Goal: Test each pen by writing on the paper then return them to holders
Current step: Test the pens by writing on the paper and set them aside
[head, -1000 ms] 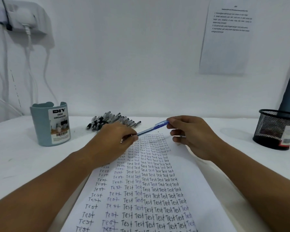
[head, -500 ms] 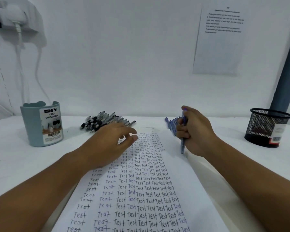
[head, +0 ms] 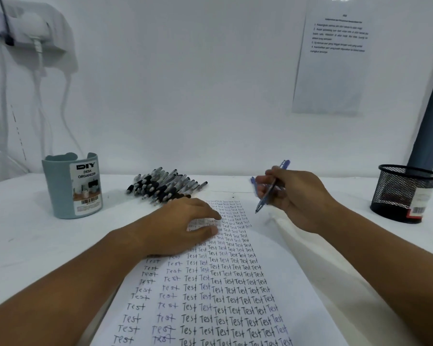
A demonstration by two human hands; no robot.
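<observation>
paper (head: 235, 290) – rows of "test"; blue holder (head: 73, 186) label – "diy desk organizer"

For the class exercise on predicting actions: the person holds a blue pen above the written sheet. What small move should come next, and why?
Probably lower the blue pen so its tip meets the bare strip of the paper to the right of the "Test" columns. The right hand grips it tip down, just above the sheet, while the left hand rests flat on the paper.

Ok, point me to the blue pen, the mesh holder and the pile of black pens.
blue pen (head: 267, 196), head view, on the barrel below the fingers
mesh holder (head: 395, 193), head view, on its front wall
black pens (head: 165, 187), head view, middle of the pile
</observation>
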